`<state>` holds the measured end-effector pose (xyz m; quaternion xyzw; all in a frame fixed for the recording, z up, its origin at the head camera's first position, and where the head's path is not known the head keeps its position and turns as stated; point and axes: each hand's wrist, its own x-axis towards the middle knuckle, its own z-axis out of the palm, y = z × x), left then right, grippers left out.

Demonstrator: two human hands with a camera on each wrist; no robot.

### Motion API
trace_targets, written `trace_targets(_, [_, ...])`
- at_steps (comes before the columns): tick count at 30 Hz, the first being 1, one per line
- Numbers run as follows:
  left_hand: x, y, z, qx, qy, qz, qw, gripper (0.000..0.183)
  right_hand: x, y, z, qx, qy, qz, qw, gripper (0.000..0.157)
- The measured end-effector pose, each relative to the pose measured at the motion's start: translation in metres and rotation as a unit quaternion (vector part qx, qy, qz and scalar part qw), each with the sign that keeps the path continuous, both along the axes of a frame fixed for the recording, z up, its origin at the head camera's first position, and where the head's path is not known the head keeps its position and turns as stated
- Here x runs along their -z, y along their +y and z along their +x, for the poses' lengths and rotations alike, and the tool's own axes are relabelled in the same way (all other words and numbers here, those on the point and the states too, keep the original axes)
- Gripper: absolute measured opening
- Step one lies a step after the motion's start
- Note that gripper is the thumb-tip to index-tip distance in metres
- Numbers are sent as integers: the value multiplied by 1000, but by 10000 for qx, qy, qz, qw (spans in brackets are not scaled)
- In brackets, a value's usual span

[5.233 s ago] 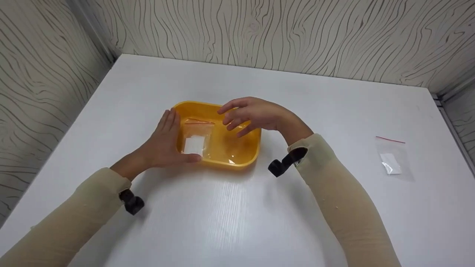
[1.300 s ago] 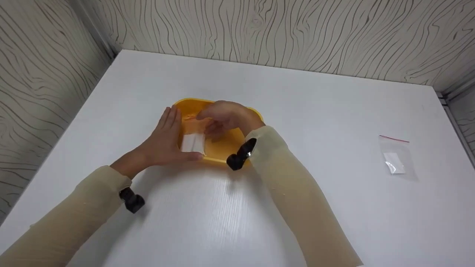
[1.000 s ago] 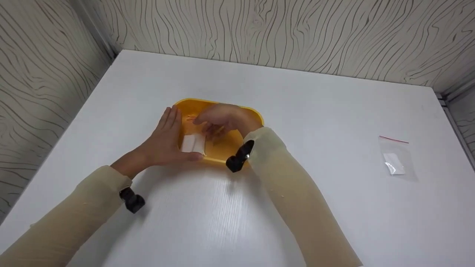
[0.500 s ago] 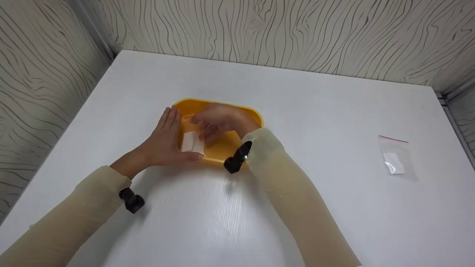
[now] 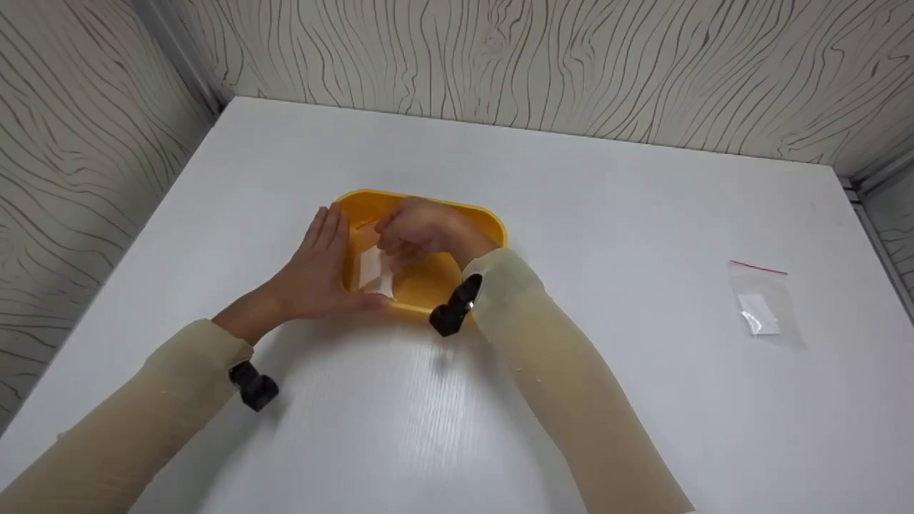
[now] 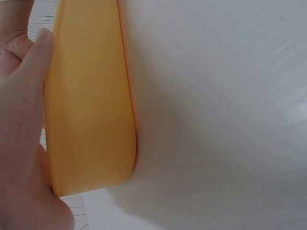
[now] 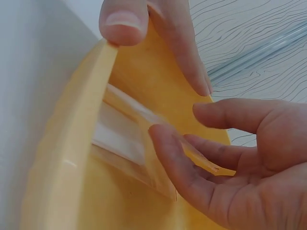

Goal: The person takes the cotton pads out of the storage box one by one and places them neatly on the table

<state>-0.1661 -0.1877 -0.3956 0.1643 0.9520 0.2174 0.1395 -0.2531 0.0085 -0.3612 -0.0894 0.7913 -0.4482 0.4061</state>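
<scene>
Pale walls (image 5: 443, 57) printed with dark wavy wood-grain lines enclose a smooth white tabletop (image 5: 593, 221). On it sits a shallow yellow rounded-rectangular tray (image 5: 428, 282), between a person's two hands. The person's left hand (image 5: 314, 278) rests with straight fingers along the tray's left side, its thumb at the near rim. Inside, on the left, lies a clear plastic zip bag with a red seal line and white contents (image 5: 373, 275). The right hand (image 5: 418, 228) reaches in with curled fingers, pinching the bag's edge. Well apart on the right, a second clear red-sealed bag (image 5: 767, 307) with a white piece inside lies flat.

A black wrist mount (image 5: 455, 307) on the right beige sleeve (image 5: 557, 357) blocks part of the near rim. Another black mount (image 5: 253, 385) juts from the left sleeve (image 5: 164, 400).

The right hand covers the bag's right part, and whether more bags lie beneath is unclear. The left wrist view shows mostly the tray's outer wall, with the left hand cut off at its edge; the white contents are too indistinct to identify.
</scene>
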Motion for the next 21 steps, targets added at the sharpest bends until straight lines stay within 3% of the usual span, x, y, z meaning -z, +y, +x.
trace_targets(3, [0, 0, 0, 0, 9, -25, 10000, 140, 0, 0, 0, 109, 58, 91, 9999, 36])
trace_targets(11, [0, 1, 0, -10, 13, -31, 10000, 140, 0, 0, 0, 130, 185, 63, 9997, 37])
trace_targets(21, [-1, 2, 0, -85, -88, -56, 9999, 141, -4, 2, -2, 304, -11, -239, 9993, 46])
